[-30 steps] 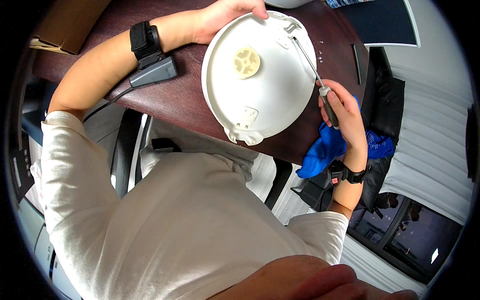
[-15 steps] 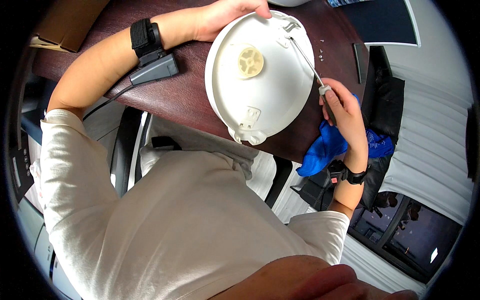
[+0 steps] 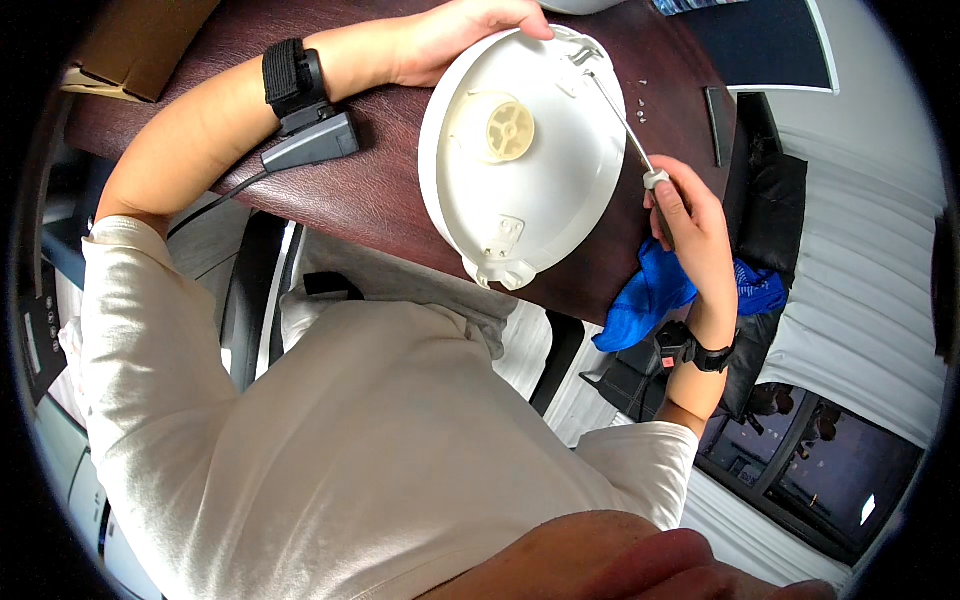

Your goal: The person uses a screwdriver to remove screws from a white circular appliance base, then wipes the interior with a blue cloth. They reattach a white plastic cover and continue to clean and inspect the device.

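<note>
A white round plastic cover (image 3: 560, 190) is tilted up above the table, its inner side showing a round cream spoked hub (image 3: 511, 131). My left hand (image 3: 465, 35) grips its far rim, thumb over the edge and the other fingers hidden behind. A screwdriver (image 3: 632, 137) with a grey-and-dark handle is held in my right hand (image 3: 692, 215), to the right of the cover. Its thin metal shaft slants up to a small metal clip (image 3: 580, 58) near the far right rim; whether the tip touches a screw is too small to tell. Another small mount (image 3: 505, 237) sits at the near rim.
Several small screws (image 3: 642, 102) lie on the dark red leather-like table (image 3: 385, 150), right of the cover. A dark flat device (image 3: 717, 125) rests by the right edge. A cardboard box (image 3: 135, 50) stands far left; a blue cloth (image 3: 645, 295) hangs below my right hand. A cable runs from my left wrist's grey module (image 3: 310, 142).
The cover has shifted slightly right and tilted more, with my left hand moving along on its rim. The screwdriver's tip has moved a little to the right.
</note>
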Tool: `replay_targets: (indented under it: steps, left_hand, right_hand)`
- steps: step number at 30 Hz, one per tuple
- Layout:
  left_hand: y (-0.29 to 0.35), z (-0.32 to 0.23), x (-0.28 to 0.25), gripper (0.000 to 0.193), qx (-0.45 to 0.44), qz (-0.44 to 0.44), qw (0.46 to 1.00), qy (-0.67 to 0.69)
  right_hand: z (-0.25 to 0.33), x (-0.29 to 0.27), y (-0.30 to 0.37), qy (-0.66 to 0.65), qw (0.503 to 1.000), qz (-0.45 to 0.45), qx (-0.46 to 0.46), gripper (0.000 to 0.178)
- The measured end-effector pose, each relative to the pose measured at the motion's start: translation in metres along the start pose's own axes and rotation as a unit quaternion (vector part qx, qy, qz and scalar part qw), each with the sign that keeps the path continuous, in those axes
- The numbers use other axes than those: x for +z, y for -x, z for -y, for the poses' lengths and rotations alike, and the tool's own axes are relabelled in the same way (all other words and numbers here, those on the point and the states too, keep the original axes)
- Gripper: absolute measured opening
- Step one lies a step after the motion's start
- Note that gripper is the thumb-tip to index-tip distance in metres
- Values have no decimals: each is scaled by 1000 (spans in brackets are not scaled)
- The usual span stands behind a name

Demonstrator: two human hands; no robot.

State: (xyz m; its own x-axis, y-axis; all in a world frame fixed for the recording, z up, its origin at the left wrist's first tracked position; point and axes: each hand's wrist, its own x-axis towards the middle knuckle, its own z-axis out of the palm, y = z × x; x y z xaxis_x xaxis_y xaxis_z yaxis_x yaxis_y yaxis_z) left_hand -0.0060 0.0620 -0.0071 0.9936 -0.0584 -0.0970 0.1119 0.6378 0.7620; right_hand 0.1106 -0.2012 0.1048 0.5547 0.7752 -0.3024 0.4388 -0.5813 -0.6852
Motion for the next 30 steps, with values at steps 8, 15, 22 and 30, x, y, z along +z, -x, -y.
replay_targets:
  steps: [8, 15, 22, 30]
  left_hand:
    - [-2, 1, -5, 37, -17, 5, 999, 29]
    - [-1, 0, -3, 37, -14, 2, 999, 29]
    - [-1, 0, -4, 38, -14, 2, 999, 30]
    - [-3, 2, -10, 37, -20, 0, 998, 52]
  right_hand:
    - [-3, 6, 0, 121, 988, -55, -84, 20]
    - [1, 14, 1, 189, 971, -78, -125, 19]
    - [4, 19, 0, 230, 956, -105, -147, 20]
    - [3, 21, 1, 229, 953, -122, -154, 21]
